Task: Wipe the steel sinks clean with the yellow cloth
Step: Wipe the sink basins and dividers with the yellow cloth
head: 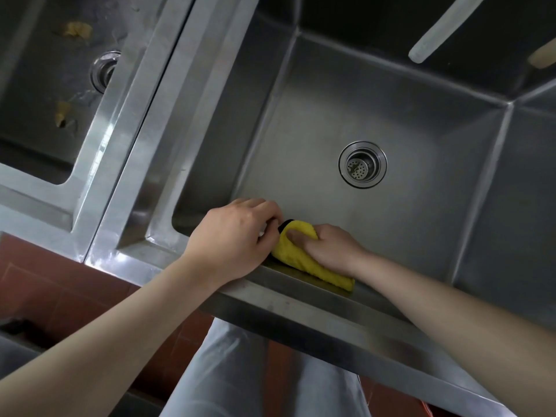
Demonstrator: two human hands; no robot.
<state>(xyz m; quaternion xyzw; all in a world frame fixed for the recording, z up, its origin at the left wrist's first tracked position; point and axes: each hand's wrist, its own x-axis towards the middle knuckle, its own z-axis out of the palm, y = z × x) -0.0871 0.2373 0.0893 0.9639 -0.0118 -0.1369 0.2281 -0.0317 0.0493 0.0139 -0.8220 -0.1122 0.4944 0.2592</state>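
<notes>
The yellow cloth (304,254) lies bunched on the front rim of the large steel sink (391,115). My right hand (331,248) grips it, thumb pressed into the fold. My left hand (237,239) sits at the cloth's left end with fingers curled, pinching its dark edge. The sink basin is bare, with a round drain strainer (362,164) in its floor. A second steel sink (45,85) lies to the left, with its own drain (103,72) and bits of yellowish debris (76,30) on its floor.
A wide steel divider (144,121) separates the two basins. A pale tube (442,28) hangs into the big sink at the top right. Below the front rim are red floor tiles (60,290) and the person's light trousers (240,371).
</notes>
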